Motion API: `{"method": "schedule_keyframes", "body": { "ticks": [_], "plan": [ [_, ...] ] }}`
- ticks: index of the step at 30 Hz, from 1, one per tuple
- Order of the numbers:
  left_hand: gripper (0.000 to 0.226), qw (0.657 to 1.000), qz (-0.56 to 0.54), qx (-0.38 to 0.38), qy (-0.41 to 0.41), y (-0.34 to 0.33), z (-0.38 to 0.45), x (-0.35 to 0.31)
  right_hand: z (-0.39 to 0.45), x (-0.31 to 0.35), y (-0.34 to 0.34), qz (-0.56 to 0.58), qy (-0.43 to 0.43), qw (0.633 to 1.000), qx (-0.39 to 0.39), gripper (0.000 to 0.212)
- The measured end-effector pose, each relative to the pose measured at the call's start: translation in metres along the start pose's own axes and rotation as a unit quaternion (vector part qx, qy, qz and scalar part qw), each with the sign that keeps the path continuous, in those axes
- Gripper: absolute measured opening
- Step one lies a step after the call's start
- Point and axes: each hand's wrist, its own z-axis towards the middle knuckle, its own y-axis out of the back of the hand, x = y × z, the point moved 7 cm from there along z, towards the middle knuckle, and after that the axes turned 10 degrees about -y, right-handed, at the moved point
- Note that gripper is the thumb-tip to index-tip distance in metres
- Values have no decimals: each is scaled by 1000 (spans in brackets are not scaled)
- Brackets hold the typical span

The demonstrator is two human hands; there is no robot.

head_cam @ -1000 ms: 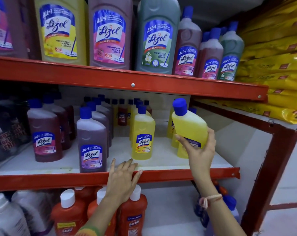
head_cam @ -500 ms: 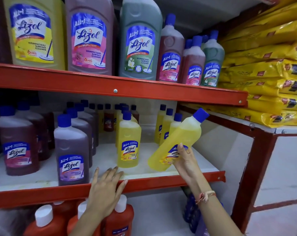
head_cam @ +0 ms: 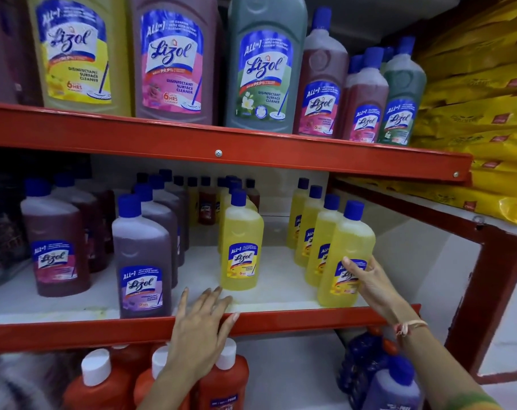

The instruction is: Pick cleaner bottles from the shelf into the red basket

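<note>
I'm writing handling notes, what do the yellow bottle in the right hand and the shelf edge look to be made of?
Yellow bottle: likely translucent plastic, glossy; liquid shows through, cap opaque blue. Shelf edge: probably painted metal, red with a slight sheen; a similar beam above has a screw.

Bare white shelf board (head_cam: 280, 279) lies open between the lone yellow bottle (head_cam: 241, 247) and the yellow row (head_cam: 325, 232); purple bottles (head_cam: 150, 247) crowd the left.
</note>
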Motion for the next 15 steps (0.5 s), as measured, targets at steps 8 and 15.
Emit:
{"method": "schedule_keyframes", "body": {
  "ticks": [8,15],
  "plan": [
    [66,1000,9,11,2,0,0,-1,8,-10,3,-9,-14,1000,17,92],
    [64,998,-55,-38,-21,11,-1,-5,-3,14,12,-37,59,992,-104,79]
  ]
}}
